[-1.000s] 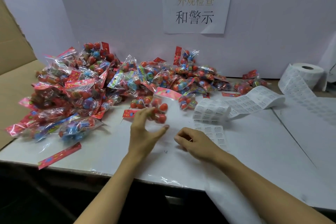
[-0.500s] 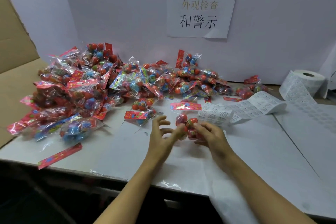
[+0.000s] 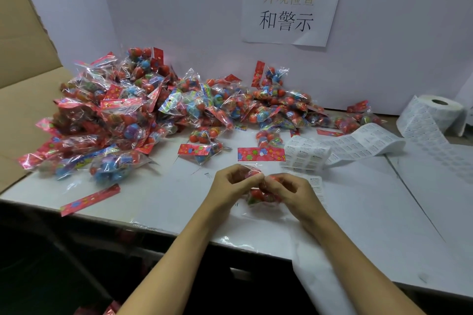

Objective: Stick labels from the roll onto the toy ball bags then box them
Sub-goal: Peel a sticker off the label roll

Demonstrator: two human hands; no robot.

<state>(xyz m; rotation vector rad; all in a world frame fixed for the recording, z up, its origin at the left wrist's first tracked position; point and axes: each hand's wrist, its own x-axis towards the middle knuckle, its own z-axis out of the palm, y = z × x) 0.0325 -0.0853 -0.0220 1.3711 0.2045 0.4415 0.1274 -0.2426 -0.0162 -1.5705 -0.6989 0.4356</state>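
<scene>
1. Here's the white table [image 3: 371,212], flat and smooth, a seam running through its right side; behind it stands a pale, matte backboard [image 3: 179,7] with a paper sign [image 3: 291,5] in printed characters, one lower corner curling off.
2. Over on the far left, a brown cardboard box [image 3: 23,79], flaps open, dull and creased; it sits touching the table's left edge.
3. Across the table's back half sprawls the pile of toy ball bags [image 3: 143,112]; crinkly clear cellophane, glossy with glare, round red and blue balls inside, flat red flowered header cards on top.
4. At the far right stands the label roll [image 3: 435,112], a white cylinder with a dark core; its strip of labels [image 3: 358,143] runs leftwards in a loose wave, small printed rectangles in rows, the end curled over near the hands.
5. A loose red header card [image 3: 89,198] lies flat near the front left edge, long and narrow.
6. Now the action, front and centre: the held bag [image 3: 258,195] is just above the table, between both hands, red balls showing through the film; its header card [image 3: 261,154] sticks up beyond the fingers.
7. Left hand [image 3: 230,184] has its fingers curled in, pinching the bag's upper left side; right hand [image 3: 289,192] is curled too, fingertips pinching the bag's cellophane right beside the left's; whether a label sits under them, cannot tell.
</scene>
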